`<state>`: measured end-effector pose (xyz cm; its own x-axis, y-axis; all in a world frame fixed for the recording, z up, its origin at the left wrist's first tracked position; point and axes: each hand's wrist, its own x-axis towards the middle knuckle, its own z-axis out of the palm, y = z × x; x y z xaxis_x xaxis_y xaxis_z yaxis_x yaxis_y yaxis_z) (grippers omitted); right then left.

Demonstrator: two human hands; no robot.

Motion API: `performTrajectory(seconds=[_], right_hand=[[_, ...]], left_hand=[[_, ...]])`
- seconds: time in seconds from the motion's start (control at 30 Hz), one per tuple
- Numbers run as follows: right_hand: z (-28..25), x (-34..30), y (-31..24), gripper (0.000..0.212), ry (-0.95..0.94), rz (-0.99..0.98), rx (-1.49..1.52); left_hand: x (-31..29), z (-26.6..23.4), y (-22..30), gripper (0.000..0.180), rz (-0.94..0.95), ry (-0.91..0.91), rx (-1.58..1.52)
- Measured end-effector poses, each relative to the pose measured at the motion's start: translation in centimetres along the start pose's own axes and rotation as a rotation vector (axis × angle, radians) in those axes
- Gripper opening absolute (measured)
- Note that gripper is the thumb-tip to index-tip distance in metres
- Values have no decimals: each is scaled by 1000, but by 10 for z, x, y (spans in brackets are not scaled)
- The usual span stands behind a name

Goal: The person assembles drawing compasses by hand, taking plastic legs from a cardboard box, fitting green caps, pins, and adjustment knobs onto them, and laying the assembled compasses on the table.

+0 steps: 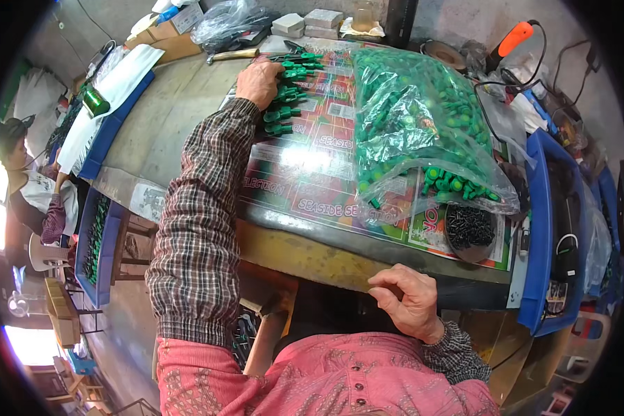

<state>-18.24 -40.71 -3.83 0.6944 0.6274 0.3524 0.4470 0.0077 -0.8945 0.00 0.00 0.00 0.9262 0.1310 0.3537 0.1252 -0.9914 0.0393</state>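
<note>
Green parts [290,93] in a row beside the left hand [258,82]

From my end, I see the row lying on the printed sheet [274,166], one part behind another toward the table's far edge. The left hand is at the row's left side, near its far end, fingers bent; I cannot tell whether they are closed on a part. I have the right hand [405,298] in front of the table [305,232], close to the body, half curled, thumb and forefinger slightly apart. The two hands are well apart. Right of the row I see a clear bag [423,111] full of similar green pieces, some showing at its mouth. Near that mouth sits a round dish [473,256] of small dark pieces. A hammer [232,56] lies just beyond the left hand.
</note>
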Motion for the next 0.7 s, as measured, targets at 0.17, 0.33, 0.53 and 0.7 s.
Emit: performTrajectory(seconds=[0.17,0.33,0.53,0.7], right_hand=[[-2,2,6,12,14,72,79],[2,-5,8,11,25,113,154],[12,-6,4,7,65,137,147],[19,-12,14,9,152,146,119]], left_hand=[[5,14,-4,28,76,134,-58],[-28,4,-2,29,86,376,-124],[-145,-48,22,26,247,461,-144],[-273,-79,28,24,157,355,-168]])
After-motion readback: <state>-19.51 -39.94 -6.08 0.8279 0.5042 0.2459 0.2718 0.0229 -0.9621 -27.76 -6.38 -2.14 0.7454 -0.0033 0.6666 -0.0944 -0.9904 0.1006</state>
